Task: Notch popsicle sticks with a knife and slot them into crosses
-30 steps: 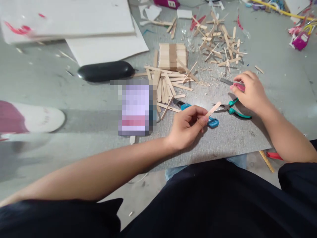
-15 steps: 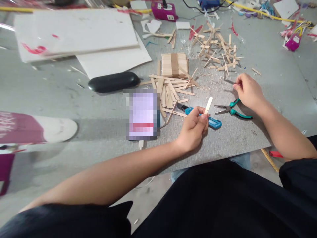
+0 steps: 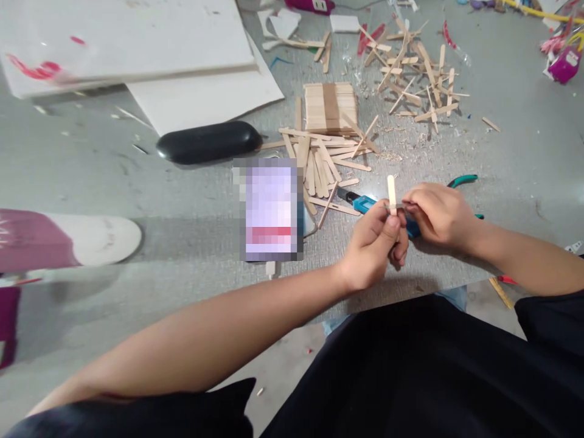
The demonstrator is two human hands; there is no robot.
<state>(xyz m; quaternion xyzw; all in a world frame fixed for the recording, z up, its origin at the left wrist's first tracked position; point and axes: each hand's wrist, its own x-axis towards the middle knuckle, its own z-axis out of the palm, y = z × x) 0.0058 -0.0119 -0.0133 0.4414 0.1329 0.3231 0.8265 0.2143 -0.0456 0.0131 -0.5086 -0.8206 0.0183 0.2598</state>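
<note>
My left hand (image 3: 371, 249) pinches a wooden craft stick (image 3: 391, 187) upright, its rounded end pointing up. In the fingers of my right hand (image 3: 442, 213) is a thin grey strip that looks like a metal blade (image 3: 399, 206); it lies across the stick just above my left thumb. A blue utility knife (image 3: 364, 204) rests on the table, partly covered by both hands. Behind my right hand lie pliers with green-and-black handles (image 3: 463, 180), their jaws hidden. Loose craft sticks (image 3: 314, 170) spread to the left of the hands.
A banded bundle of craft sticks (image 3: 314, 111) sits behind the loose ones, with a scattered heap of crossed sticks (image 3: 429, 67) farther right. A pixelated phone-like screen (image 3: 269, 207), a black oblong case (image 3: 210, 142) and white boards (image 3: 150, 42) occupy the left side. The table's front edge runs below my hands.
My right hand has moved left and toward me, bringing the thin strip against the stick. The stick is more upright now, and the pliers' jaws are covered. The view has shifted slightly.
</note>
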